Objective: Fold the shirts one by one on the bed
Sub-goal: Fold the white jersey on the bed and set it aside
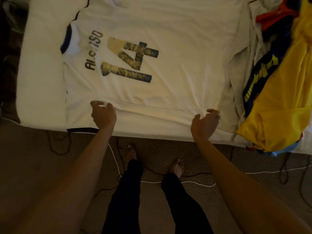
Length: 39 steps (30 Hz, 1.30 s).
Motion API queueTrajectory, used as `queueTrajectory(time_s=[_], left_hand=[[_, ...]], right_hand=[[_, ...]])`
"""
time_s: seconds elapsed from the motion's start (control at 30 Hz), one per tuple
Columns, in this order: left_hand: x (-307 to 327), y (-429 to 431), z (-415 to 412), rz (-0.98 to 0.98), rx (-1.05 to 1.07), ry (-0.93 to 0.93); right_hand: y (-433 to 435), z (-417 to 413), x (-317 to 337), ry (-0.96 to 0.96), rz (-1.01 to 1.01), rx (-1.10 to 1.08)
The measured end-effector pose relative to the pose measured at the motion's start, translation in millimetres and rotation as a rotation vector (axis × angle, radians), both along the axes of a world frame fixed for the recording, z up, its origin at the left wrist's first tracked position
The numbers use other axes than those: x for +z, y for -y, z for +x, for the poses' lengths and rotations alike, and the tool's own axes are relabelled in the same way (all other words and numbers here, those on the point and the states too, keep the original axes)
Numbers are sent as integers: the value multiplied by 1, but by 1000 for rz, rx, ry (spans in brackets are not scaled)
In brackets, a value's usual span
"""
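Laundry duty at the bedside: a white shirt (168,73) lies spread back-up on the bed (42,81), its printed number just beyond the fingertips and its collar out past the left hand (103,114). Both hands hold the shirt's near side. The left pinches a tuck of cloth between thumb and curled fingers. The right hand (205,123), well apart from it toward the hem, has thumb and curled fingers closed on a tuck of its own. A dark-trimmed sleeve edge lies just beside the left wrist, at the edge of the bed. A heap of unfolded shirts (278,107), yellow on top, sits to the outside of the right hand. The step in hand appears to be the first lengthwise fold of this shirt. The next move would likely call for lifting both pinches together and carrying the near side away from the body, across toward the number, with the edge kept straight.
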State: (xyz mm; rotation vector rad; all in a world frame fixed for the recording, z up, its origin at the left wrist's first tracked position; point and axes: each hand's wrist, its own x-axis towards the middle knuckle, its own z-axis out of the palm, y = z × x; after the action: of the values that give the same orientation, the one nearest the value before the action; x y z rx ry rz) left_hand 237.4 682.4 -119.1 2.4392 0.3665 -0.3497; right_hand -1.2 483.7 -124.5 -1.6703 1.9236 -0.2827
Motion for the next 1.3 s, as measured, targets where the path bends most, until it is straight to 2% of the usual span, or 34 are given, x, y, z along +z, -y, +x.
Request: queueTrajectory(time_s=[0.1, 0.2, 0.3, 0.4, 0.6, 0.73, 0.9, 1.0, 1.1, 1.3], left_hand=[[5, -22, 33, 42, -82, 158], [0, -48, 87, 110, -39, 175], [-7, -67, 148, 145, -63, 53], [-15, -75, 197, 41, -161, -143], [-23, -88, 251, -33, -145, -222], [-25, -108, 254, 6, -110, -256], [-24, -90, 270, -21, -169, -138], [-29, -66, 292, -78, -172, -136], [-35, -49, 311, -135, -173, -177], [-40, -41, 317, -120, -49, -82]], right_hand=[[-20, 55, 7, 154, -34, 158], [-47, 119, 7, 250, -11, 346], [-78, 189, 1, 293, 44, 468], [-106, 254, -8, 311, 93, 544], [-131, 347, -23, 276, 187, 634], [-124, 365, -25, 131, 114, 613], [-102, 357, -30, -120, 23, 613], [-88, 344, -36, -272, 132, 616], [-78, 323, -46, -320, 297, 592], [-67, 287, -53, -370, 310, 608]])
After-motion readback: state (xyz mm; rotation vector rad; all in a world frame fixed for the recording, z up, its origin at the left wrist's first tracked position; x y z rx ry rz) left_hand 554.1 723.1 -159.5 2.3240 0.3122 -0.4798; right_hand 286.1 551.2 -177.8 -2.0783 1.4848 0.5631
